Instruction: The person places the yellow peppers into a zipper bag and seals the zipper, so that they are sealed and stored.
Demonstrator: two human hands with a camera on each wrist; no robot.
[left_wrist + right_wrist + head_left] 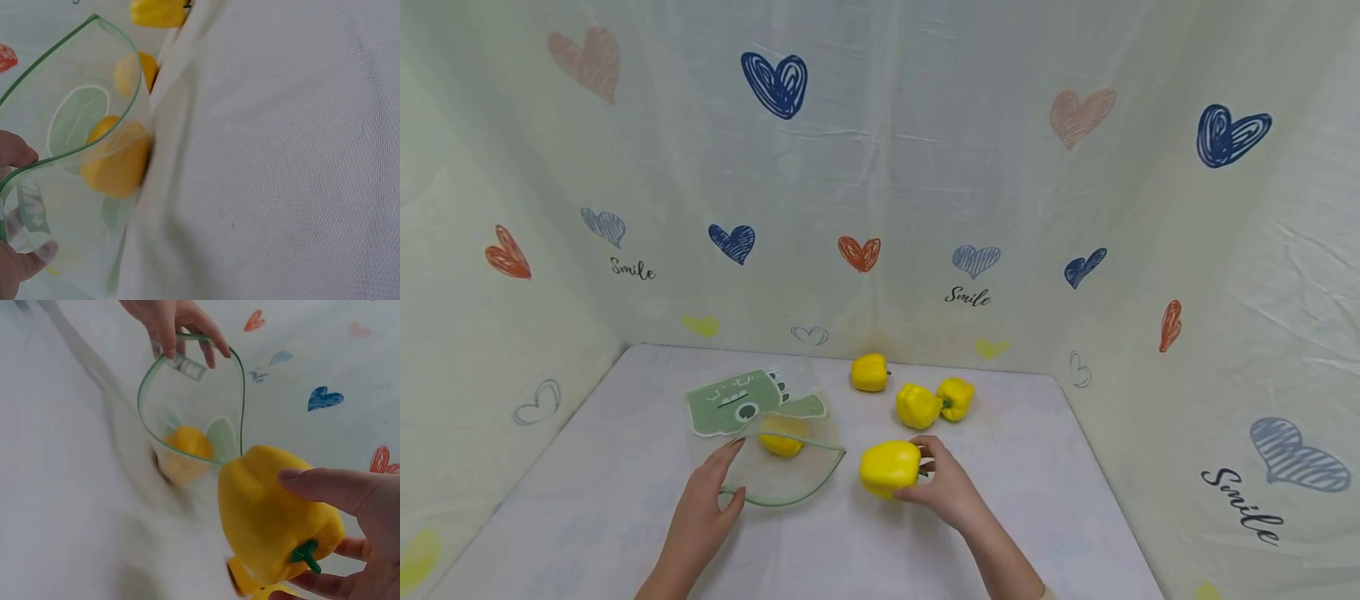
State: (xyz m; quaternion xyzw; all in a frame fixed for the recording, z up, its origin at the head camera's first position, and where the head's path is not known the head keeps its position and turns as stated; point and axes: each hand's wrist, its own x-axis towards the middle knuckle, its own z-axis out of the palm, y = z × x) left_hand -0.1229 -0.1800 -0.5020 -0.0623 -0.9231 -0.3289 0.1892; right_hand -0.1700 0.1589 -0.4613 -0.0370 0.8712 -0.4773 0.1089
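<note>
My left hand [706, 492] grips the rim of a clear zip bag [805, 487] with green edging, its mouth spread toward the right. Inside the bag lies one yellow bell pepper [781, 443], seen through the plastic in both wrist views. A green cartoon face is printed on the bag's far part. Between thumb and fingers, my right hand [946, 487] holds another yellow bell pepper [269, 512], its green stem toward the palm. This held pepper is just right of the bag's mouth in the head view.
Farther back on the white-covered table [1022, 467] sit a yellow pepper [869, 372] near the rear edge and two more, a left one [917, 406] and a right one [956, 398], side by side. A pale curtain [887, 167] printed with hearts surrounds the table.
</note>
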